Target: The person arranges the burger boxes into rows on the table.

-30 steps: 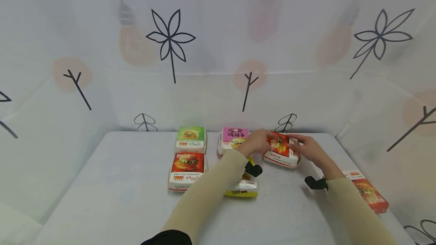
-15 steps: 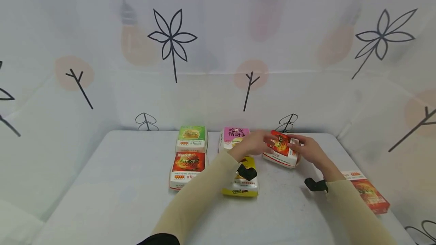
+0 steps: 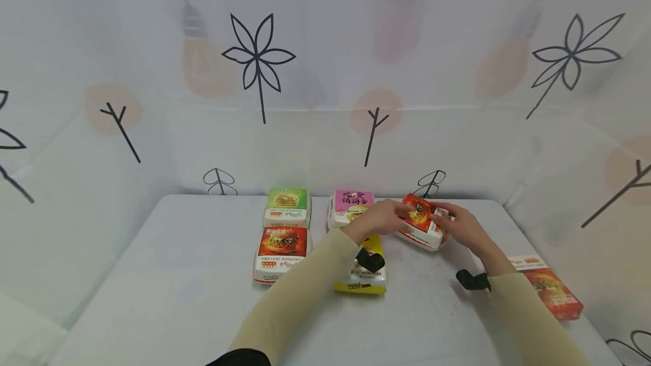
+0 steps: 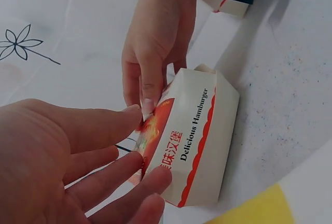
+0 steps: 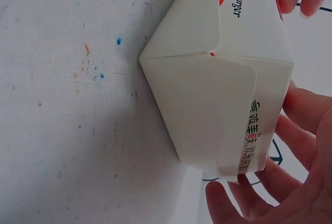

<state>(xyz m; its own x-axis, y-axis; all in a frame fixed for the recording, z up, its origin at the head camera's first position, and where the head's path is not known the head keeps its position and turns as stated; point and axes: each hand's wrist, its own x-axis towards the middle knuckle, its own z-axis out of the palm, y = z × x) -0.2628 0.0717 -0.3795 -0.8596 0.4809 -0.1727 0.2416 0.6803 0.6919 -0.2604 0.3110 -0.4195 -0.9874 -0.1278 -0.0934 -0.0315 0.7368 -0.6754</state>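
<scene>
A white hamburger box (image 3: pixel 421 237) with a red burger picture on its lid stands at the back right of the table, turned at an angle. My right hand (image 3: pixel 460 229) holds its right side, thumb on the lid and fingers over the far edge. At its left side is my left hand (image 3: pixel 382 218). In the left wrist view that hand's fingers (image 4: pixel 98 182) are spread and loosely straight beside the box; firm contact cannot be made out. Printed text and a red wavy band run along the front of the hamburger box (image 4: pixel 199 146).
A pink-topped box (image 3: pixel 351 201) and a yellow-and-white pack (image 3: pixel 361 284) lie left of the hands, partly behind the left arm. Farther left are a green-topped box (image 3: pixel 286 199) and another red-topped box (image 3: pixel 281 242). A red box (image 3: pixel 556 298) lies near the table's right edge.
My left hand drew slightly left, then came back toward the box with its fingers lower. The box has turned a little. My right hand has stayed nearly in place.
</scene>
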